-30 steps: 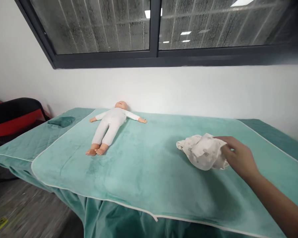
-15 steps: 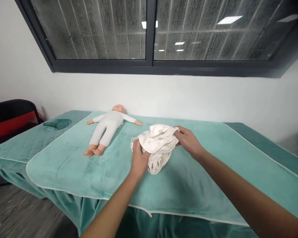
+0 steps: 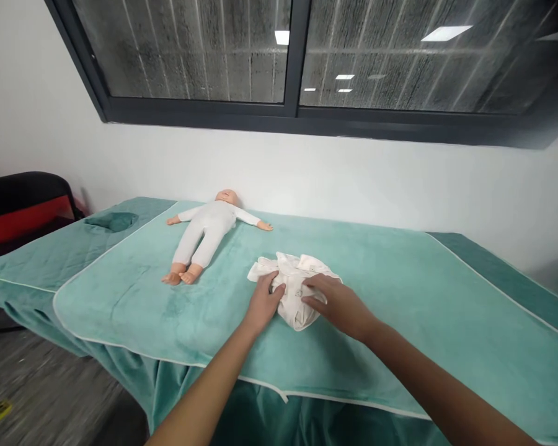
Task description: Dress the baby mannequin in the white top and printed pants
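Note:
A crumpled white cloth [image 3: 297, 294] with a small print is bunched up over the middle of the green bed cover. At its left side my left hand [image 3: 263, 302] grips it, with the thumb in front and the fingers partly hidden by the fabric. My right hand [image 3: 337, 303] is over the cloth's right side. Its thumb and fingers are apart, and the fingertips touch or nearly touch the fabric. To the left, a baby doll [image 3: 209, 226] in a white bodysuit lies on its back with arms spread and feet toward me.
The bed's green cover [image 3: 134, 310] has white piping and a face hole [image 3: 111, 221] at the left end. A white wall and a dark-framed window [image 3: 292, 111] rise behind. A black and red chair [image 3: 25, 207] stands at the left.
The cloth has come down lower and more bunched. My right hand has let go of its upper right edge and moved left over its front. The view has shifted slightly.

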The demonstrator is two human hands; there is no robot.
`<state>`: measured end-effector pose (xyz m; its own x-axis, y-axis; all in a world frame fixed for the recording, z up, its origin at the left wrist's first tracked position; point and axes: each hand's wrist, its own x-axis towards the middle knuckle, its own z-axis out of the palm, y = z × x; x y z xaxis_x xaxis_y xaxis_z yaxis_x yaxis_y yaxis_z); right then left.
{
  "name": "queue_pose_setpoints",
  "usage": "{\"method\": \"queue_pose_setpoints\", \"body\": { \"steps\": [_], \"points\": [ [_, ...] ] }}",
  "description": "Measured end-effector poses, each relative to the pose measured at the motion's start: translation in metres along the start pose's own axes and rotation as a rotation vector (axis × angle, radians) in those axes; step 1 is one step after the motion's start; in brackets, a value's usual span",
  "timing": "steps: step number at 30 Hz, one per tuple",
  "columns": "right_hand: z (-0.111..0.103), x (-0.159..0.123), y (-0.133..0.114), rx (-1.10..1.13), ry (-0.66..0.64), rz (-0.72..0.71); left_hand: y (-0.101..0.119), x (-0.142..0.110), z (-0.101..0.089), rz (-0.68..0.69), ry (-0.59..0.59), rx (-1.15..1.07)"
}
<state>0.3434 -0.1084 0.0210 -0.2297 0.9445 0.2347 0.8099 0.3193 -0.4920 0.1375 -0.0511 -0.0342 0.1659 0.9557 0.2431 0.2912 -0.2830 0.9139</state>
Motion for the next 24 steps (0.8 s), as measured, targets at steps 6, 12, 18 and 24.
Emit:
{"method": "queue_pose_setpoints", "body": {
  "steps": [6,12,18,24],
  "points": [
    [0.036,0.021,0.033,0.192,0.091,0.134,0.002,-0.023,-0.008,-0.067,0.010,0.021],
    [0.047,0.037,0.069,0.065,0.188,0.237,0.000,-0.047,-0.014,-0.085,0.121,-0.079],
    [0.048,0.033,0.076,0.037,0.207,0.213,0.012,-0.071,-0.029,-0.124,0.357,-0.194],
    [0.043,0.026,0.070,0.169,0.235,0.336,0.008,-0.066,-0.060,-0.202,0.615,-0.212]
  ]
}}
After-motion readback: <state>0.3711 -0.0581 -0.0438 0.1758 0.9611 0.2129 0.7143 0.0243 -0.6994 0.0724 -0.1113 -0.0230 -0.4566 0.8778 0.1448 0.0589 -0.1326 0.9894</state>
